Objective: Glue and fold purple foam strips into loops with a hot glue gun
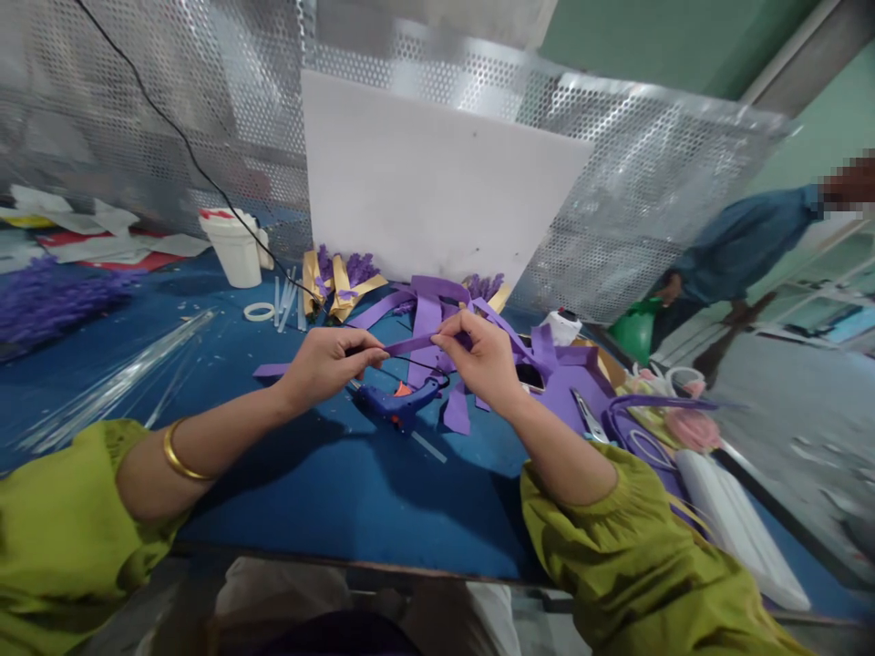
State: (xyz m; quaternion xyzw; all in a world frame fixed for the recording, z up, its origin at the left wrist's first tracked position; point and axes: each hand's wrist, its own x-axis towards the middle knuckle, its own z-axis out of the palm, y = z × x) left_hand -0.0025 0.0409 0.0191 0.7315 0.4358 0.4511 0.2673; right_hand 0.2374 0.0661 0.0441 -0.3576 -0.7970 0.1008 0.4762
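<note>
A narrow purple foam strip (412,344) is stretched between my two hands above the table. My left hand (334,358) pinches its left end, where a strip tail also sticks out to the left. My right hand (478,353) pinches the strip farther right with thumb and forefinger. Just below lies a blue glue gun (396,406) with an orange trigger, a clear glue stick (429,446) poking out of its rear. Behind my right hand are loose purple strips (427,314) in a heap.
Purple flower bunches in tan wrap (342,282) stand at the back beside a white cup (233,251). Scissors (589,417) and a white bundle (742,528) lie at the right. A black cable (178,132) hangs at the left. A person in blue (745,241) bends over, holding something green.
</note>
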